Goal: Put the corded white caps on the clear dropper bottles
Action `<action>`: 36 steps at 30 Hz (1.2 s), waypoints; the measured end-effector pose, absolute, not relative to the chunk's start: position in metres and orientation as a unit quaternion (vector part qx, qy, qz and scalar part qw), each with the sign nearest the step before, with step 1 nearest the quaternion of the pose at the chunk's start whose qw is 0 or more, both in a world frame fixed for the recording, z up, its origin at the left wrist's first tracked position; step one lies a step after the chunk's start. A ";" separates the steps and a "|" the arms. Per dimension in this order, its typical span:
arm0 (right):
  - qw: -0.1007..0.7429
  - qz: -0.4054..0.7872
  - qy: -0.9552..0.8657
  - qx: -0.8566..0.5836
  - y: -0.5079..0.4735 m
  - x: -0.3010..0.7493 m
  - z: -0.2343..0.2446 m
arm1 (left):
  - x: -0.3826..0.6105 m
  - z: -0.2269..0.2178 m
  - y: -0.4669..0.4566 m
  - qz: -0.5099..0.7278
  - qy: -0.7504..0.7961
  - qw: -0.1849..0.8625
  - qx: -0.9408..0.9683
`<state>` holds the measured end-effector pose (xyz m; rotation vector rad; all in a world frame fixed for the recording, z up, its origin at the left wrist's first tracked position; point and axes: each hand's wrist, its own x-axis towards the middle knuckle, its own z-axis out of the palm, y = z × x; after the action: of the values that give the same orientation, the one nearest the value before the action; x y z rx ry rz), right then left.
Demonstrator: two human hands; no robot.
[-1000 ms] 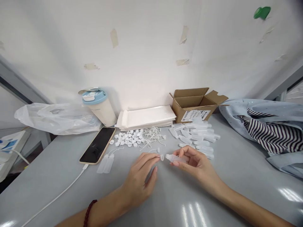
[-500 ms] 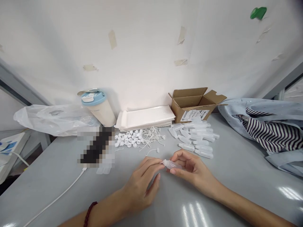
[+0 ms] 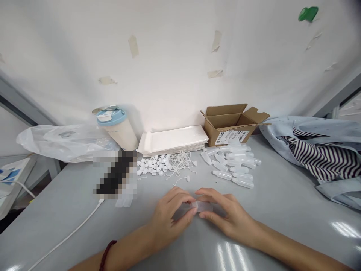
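Note:
A small translucent squeeze bottle (image 3: 205,206) lies level between my hands, low over the table, its neck towards the left. Thumb and fingertips of my left hand (image 3: 170,214) are closed on the neck end, which they partly hide. My right hand (image 3: 229,212) is around the body of the bottle with thumb and fingers apart; it does not appear to grip it. Just beyond my hands lies a loose thin white strap with a small cap (image 3: 188,178). Farther back are a heap of white caps (image 3: 153,165) and a tangle of white straps (image 3: 180,163).
Several more squeeze bottles (image 3: 237,162) lie in front of an open cardboard box (image 3: 231,130). A stack of white envelopes (image 3: 177,140) and a blue-lidded tumbler (image 3: 120,130) stand by the wall. A white cable (image 3: 67,235) crosses the left side; cloth (image 3: 318,150) lies right.
The bottle has come slightly nearer to me. My left hand has shifted to pinch its neck end, while my right hand's fingers have spread from the bottle body.

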<state>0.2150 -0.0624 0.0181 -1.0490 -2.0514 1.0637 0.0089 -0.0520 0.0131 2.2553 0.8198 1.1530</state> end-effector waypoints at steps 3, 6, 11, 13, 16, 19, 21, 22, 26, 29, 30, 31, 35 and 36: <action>0.301 0.390 -0.795 -0.353 -0.064 0.213 0.019 | 0.009 0.014 -0.053 0.401 0.319 0.266 0.817; 0.313 0.384 -0.806 -0.324 -0.065 0.212 0.020 | 0.009 0.016 -0.053 0.379 0.343 0.299 0.806; 0.332 0.437 -0.731 -0.406 -0.065 0.210 0.023 | 0.008 0.016 -0.052 0.395 0.384 0.287 0.784; 0.347 0.521 -0.656 -0.423 -0.063 0.209 0.025 | 0.007 0.015 -0.052 0.425 0.414 0.231 0.771; 0.367 0.670 -0.529 -0.369 -0.058 0.208 0.029 | 0.007 0.014 -0.052 0.458 0.417 0.148 0.772; 0.377 0.767 -0.421 -0.304 -0.056 0.207 0.028 | 0.008 0.014 -0.053 0.461 0.360 0.119 0.803; 0.372 0.809 -0.370 -0.266 -0.055 0.206 0.027 | 0.010 0.013 -0.054 0.452 0.319 0.114 0.825; 0.366 0.824 -0.353 -0.251 -0.056 0.205 0.026 | 0.011 0.011 -0.054 0.448 0.304 0.112 0.833; 0.344 0.854 -0.321 -0.222 -0.059 0.201 0.024 | 0.015 0.005 -0.057 0.447 0.265 0.093 0.849; 0.333 0.854 -0.334 -0.221 -0.061 0.199 0.024 | 0.016 0.003 -0.059 0.447 0.255 0.075 0.854; 0.330 0.847 -0.351 -0.224 -0.061 0.199 0.024 | 0.016 0.003 -0.059 0.446 0.258 0.062 0.855; 0.328 0.835 -0.378 -0.230 -0.061 0.198 0.024 | 0.016 0.004 -0.059 0.441 0.260 0.045 0.858; 0.356 0.694 -0.539 -0.317 -0.063 0.197 0.020 | 0.016 0.006 -0.057 0.390 0.230 -0.090 0.887; 0.364 0.649 -0.569 -0.350 -0.064 0.196 0.018 | 0.016 0.006 -0.057 0.375 0.221 -0.125 0.892</action>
<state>0.1963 -0.0636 0.0182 -0.9012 -1.4643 1.6700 0.0163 -0.0572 0.0061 3.0474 0.7549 1.2830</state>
